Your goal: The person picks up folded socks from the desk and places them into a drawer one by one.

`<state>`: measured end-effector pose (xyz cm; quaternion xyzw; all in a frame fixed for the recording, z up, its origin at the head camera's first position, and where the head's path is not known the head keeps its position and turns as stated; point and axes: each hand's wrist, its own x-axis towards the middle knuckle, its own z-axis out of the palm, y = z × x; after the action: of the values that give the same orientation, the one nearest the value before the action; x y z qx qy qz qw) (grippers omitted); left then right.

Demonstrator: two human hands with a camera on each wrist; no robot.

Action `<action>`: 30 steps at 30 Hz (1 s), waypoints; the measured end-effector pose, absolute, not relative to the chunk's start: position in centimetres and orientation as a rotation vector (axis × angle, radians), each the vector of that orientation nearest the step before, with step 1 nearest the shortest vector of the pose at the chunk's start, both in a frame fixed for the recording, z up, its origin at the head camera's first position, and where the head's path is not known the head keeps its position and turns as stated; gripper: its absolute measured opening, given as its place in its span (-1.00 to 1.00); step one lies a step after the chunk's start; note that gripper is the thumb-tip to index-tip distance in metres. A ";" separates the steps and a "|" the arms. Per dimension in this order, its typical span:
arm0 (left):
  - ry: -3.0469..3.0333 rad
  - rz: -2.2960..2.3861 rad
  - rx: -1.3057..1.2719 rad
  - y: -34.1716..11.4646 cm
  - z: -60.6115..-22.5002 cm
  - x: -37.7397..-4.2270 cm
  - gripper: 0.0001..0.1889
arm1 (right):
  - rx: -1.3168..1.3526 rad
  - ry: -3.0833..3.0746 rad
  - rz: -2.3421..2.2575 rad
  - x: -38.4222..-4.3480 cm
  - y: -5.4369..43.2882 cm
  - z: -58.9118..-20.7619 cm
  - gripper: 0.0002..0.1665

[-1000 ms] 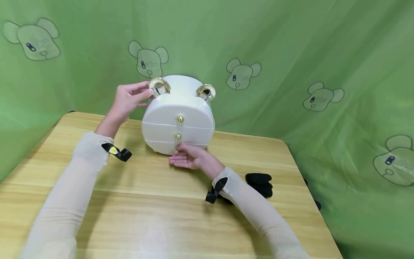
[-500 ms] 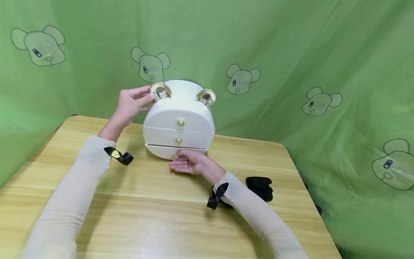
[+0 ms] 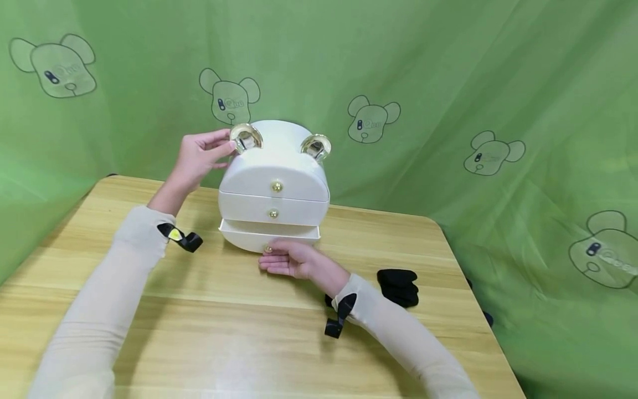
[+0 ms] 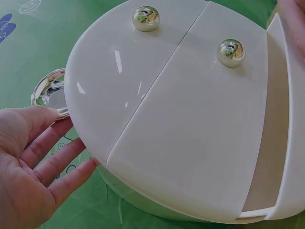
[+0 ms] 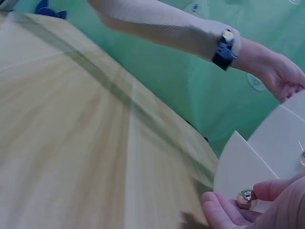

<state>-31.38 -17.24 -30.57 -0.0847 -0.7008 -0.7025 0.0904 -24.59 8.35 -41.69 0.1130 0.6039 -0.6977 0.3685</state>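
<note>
A white rounded jewelry box (image 3: pixel 281 152) with gold ears and gold knobs stands at the back of the table. My left hand (image 3: pixel 196 158) holds its left gold ear (image 4: pixel 50 90), thumb on the ear's edge and fingers reaching behind it. Low at the front, my right hand (image 3: pixel 294 259) pinches the knob (image 5: pixel 246 195) of the bottom drawer (image 3: pixel 239 235) between thumb and finger. That drawer is pulled partway out, and the bare inside (image 4: pixel 274 129) shows in the left wrist view. The upper two sections sit flush.
A black folded cloth bundle (image 3: pixel 399 287) lies on the wooden table (image 3: pixel 239 338) beside the right forearm. A green curtain (image 3: pixel 309 61) printed with bear heads hangs close behind the box. Black straps circle both wrists.
The bottom drawer has slid out toward me from fully shut, with my right hand moving along on its knob. My left hand stays at the ear.
</note>
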 end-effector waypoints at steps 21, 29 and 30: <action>-2.102 -2.093 -0.250 -17.3 -30.4 -31.2 -0.51 | 0.168 1.658 -1.747 -18.9 8.9 -42.2 -0.54; -2.105 -2.086 -0.261 -17.5 -30.2 -31.3 -0.52 | 0.158 1.664 -1.753 -17.0 8.9 -42.0 -0.54; -2.107 -2.082 -0.266 -17.5 -30.2 -31.3 -0.53 | 0.161 1.665 -1.758 -16.8 8.9 -41.9 -0.55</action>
<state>-31.32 -17.49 -30.15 -0.0892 -0.7060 -0.6976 0.0833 -16.78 8.89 -41.94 0.0623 0.6427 -0.6788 0.3497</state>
